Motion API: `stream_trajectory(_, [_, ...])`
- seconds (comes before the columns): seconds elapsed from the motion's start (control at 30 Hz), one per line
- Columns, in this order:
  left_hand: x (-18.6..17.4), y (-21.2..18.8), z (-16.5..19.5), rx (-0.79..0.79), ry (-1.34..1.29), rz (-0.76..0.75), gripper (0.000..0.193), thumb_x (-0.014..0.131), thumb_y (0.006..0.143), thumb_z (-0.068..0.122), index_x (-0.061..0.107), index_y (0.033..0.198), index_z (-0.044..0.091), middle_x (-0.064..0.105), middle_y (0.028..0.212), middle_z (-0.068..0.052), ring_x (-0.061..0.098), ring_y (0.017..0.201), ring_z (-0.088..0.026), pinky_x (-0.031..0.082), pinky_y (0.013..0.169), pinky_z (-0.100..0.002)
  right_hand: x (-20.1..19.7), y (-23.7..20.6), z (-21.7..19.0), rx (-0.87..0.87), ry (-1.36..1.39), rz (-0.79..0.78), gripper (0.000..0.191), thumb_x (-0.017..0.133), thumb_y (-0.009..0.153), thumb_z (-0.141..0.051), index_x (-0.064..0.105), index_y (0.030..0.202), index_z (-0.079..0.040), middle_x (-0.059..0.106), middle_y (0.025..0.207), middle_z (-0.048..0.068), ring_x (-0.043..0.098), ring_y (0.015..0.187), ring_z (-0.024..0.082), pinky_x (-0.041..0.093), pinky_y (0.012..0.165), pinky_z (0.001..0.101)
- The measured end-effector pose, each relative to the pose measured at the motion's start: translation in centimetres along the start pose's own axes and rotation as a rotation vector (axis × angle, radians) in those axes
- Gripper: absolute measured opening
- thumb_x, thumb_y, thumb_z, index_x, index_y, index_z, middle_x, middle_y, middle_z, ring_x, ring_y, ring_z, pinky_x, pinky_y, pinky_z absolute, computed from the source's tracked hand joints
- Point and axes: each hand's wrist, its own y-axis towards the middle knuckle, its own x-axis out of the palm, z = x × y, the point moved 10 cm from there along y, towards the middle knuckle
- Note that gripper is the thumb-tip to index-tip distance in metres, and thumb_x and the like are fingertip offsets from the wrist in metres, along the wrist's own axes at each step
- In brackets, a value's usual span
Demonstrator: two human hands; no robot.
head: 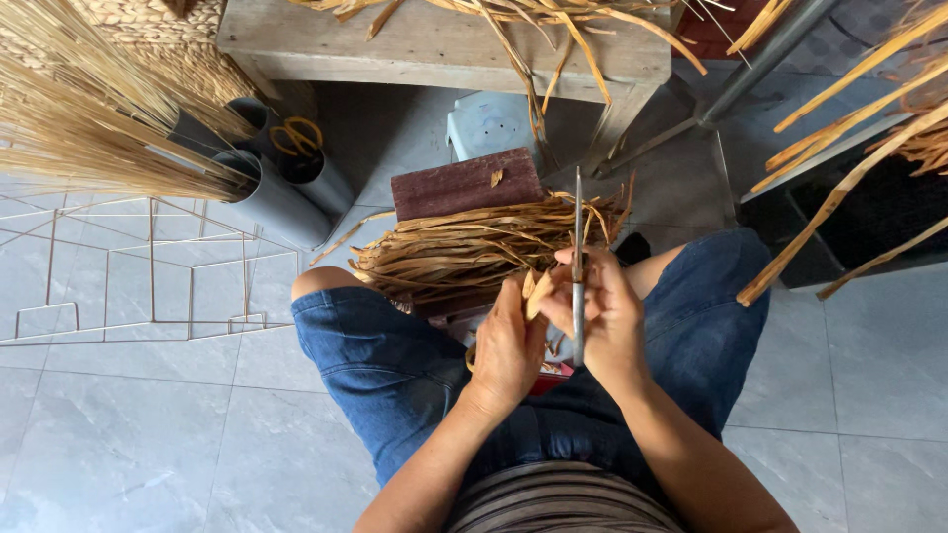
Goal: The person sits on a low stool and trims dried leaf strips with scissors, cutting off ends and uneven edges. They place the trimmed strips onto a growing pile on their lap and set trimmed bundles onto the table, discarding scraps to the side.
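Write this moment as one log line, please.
left hand: pinching tan strip end | right hand: gripping scissors upright | bundle of dried strips across lap

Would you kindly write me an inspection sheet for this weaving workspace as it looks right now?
Surface: grey tiled floor; the person sits with a bundle of dried strips across the knees.
Job's things: scissors, blades pointing away from the body; a single strip pinched beside them.
Clutter: wooden block, grey tubes holding orange-handled scissors, straw bundle, wire frame, small plastic stool.
Grippers: left hand holds the single strip; right hand grips the scissors.
Cables: nothing seen.
Surroundings: wooden bench carrying more strips, black box at the right.
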Motion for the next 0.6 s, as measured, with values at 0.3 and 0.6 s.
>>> stream_trajectory(0.3, [3.5,-1.9,-4.5,-0.656,-1.352,-0.201,0.046,0.064,0.100,0.023,0.054,0.139,0.000,0.066,0.084,-0.001,0.064,0.076,-0.015,0.056,0.068,-0.033,-1.8,1.3,2.0,0.139,0.392,-0.050,0.044,0.069,0.091,0.007,0.058,0.133,-0.001,0.062,0.089,0.002,0.055,0.068,0.007,0.045,0.061,0.0219])
stream_trajectory(0.6, [1.4,-1.3,-4.7,-0.241,-0.829,-0.019,0.032,0.082,0.087,0.007,0.067,0.115,0.003,0.069,0.092,0.001,0.063,0.084,-0.007,0.053,0.076,-0.023,-2.3,1.4,1.3,0.132,0.109,-0.008,0.048,0.072,0.088,0.008,0.059,0.132,-0.004,0.060,0.091,-0.001,0.052,0.071,0.004,0.044,0.060,0.0199])
